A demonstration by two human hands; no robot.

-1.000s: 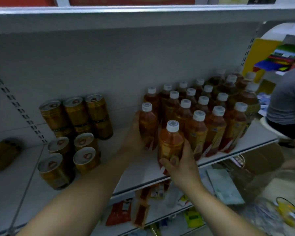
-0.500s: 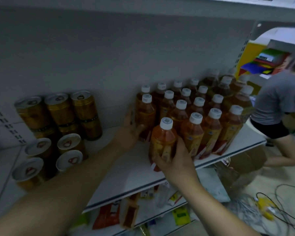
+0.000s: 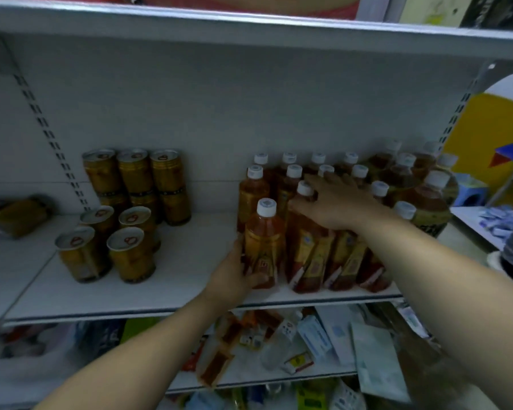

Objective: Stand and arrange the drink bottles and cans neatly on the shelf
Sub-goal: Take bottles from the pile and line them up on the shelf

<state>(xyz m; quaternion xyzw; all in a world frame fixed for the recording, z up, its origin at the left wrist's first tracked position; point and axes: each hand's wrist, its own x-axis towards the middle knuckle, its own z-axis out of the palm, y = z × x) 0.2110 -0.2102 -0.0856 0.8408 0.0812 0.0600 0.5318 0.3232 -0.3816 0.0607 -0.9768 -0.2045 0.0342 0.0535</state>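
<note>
Left hand (image 3: 234,281) curls round the base of the front bottle (image 3: 264,241), which stands upright near the shelf (image 3: 160,291) edge, touching the bottle block (image 3: 347,255). Right hand (image 3: 335,202) lies spread across caps behind it. Cans (image 3: 125,220) stand well apart to my left.

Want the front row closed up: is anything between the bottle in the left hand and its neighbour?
Nothing visible. The left hand grips the amber white-capped plastic bottle low on its outer side; only a thin dark gap separates it from the neighbouring amber bottle. The right hand rests on caps above.
</note>
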